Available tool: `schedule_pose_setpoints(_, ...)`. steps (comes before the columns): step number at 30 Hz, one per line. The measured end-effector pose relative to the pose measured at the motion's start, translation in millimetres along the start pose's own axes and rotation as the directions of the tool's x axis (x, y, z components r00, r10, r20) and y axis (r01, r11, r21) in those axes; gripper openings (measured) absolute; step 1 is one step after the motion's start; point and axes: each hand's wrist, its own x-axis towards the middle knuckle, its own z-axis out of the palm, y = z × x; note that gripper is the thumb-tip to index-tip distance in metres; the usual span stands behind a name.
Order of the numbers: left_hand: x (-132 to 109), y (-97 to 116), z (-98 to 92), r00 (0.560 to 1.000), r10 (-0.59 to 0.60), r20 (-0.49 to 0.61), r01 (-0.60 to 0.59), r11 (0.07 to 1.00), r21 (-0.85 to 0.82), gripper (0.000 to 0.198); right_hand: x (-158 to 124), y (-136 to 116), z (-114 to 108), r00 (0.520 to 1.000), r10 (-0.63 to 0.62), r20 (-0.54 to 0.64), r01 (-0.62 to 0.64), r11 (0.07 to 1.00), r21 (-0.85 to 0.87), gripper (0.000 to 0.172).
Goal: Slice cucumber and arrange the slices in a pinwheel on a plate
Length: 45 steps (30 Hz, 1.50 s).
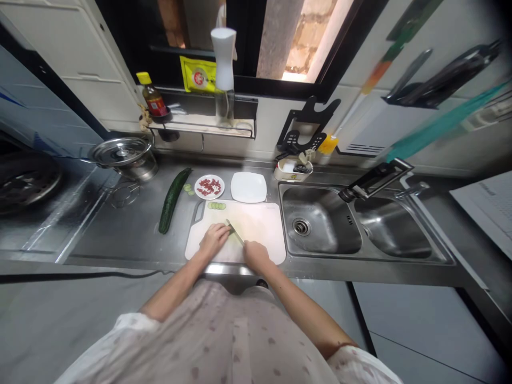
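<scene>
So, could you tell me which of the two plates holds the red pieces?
The round plate, which stands left of the square plate; the square one is bare.

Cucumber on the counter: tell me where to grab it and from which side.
Take the cucumber at its middle, from above, with fingers across its width. It lies flat and slanted on the counter, narrower at the ends, with bare steel on either side. The left hand is nearer; the right hand holds the knife.

Dim, wide-angle warp, edges smeared; daylight seemingly from the window above.
</scene>
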Motion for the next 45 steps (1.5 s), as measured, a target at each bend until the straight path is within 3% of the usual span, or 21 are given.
schedule_pose_setpoints(7, 0.5, 2.1, -0.3, 1.0, -0.004, -0.017, 0.004, 1.0, -0.008, 0.022, 8.5, -3.5, 1.3, 0.999, 0.009, -0.035, -0.009, 1.0, 0.006, 0.03)
schedule_pose_setpoints(16, -2.2, -5.0, 6.3, 0.999, 0.039, -0.035, -0.038, 0.999, 0.021, 0.022, 21.8, -20.3, -12.3, 0.999, 0.011, -0.051, -0.011, 1.0, -0.006, 0.032)
schedule_pose_setpoints(29, -2.4, -4.8, 8.8, 0.998, 0.03, -0.054, -0.03, 1.0, 0.006, 0.022, -6.4, 1.4, 8.2, 0.999, 0.051, -0.013, -0.051, 0.998, -0.04, 0.026)
schedule_pose_setpoints(40, -3.2, -5.8, 8.9, 0.998, 0.037, -0.05, -0.037, 0.999, 0.015, 0.024, 26.2, -21.8, -11.8, 0.997, 0.025, -0.072, -0.026, 1.0, -0.011, 0.031)
schedule_pose_setpoints(45, -2.4, -5.3, 9.1, 0.997, 0.042, -0.062, -0.041, 0.999, 0.018, 0.022, 28.3, -23.7, -15.5, 0.997, 0.011, -0.079, -0.011, 1.0, 0.006, 0.032)
